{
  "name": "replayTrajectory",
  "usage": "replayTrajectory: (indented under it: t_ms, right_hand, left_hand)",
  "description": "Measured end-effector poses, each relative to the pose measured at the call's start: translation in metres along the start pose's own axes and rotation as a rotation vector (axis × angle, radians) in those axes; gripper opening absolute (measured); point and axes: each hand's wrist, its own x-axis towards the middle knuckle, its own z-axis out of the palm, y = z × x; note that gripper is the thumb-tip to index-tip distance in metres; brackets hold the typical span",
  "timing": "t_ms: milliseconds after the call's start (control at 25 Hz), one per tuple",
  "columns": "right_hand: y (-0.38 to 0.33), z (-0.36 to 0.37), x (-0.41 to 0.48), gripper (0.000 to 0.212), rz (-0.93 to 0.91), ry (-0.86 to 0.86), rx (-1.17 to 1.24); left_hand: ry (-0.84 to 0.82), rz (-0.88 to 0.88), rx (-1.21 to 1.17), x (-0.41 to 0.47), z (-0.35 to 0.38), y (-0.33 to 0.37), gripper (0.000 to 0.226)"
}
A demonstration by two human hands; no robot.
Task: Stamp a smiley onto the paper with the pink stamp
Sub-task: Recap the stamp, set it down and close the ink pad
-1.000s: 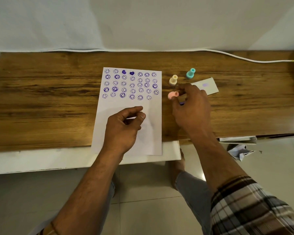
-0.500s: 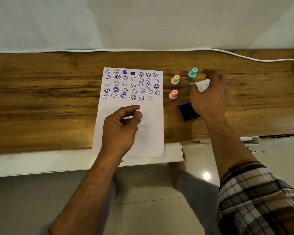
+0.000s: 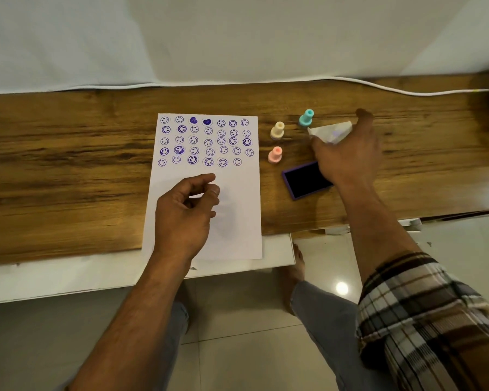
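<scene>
Right hand [image 3: 347, 153] pinches the white lid [image 3: 332, 131] centre-right; swinging back could topple the pink stamp [image 3: 275, 155]; left hand [image 3: 185, 213] loosely curled, empty.

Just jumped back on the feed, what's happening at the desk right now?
A person is set up to stamp. The left hand rests on the paper, which already carries rows of purple smileys. The right hand holds the white ink pad lid lifted above the desk, and the purple ink pad lies open. The pink stamp stands upright, untouched, between paper and pad, with the cream stamp and teal stamp behind it.
</scene>
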Motion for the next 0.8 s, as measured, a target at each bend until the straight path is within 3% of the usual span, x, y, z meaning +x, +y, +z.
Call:
replayTrajectory:
  t_ms: [120, 320, 800]
  right_hand:
    - [-0.001, -0.017, -0.032, 0.101, -0.028, -0.030, 0.062]
    - [0.005, -0.007, -0.077, 0.107, -0.037, -0.150, -0.105]
    - [0.004, 0.010, -0.075, 0.101, -0.086, -0.190, -0.229]
  left_hand:
    - [0.006, -0.009, -0.006, 0.001, -0.001, -0.001, 0.023]
    - [0.005, -0.012, -0.026, 0.001, -0.001, 0.000, 0.021]
    - [0.009, -0.009, -0.001, 0.003, -0.002, -0.001, 0.022]
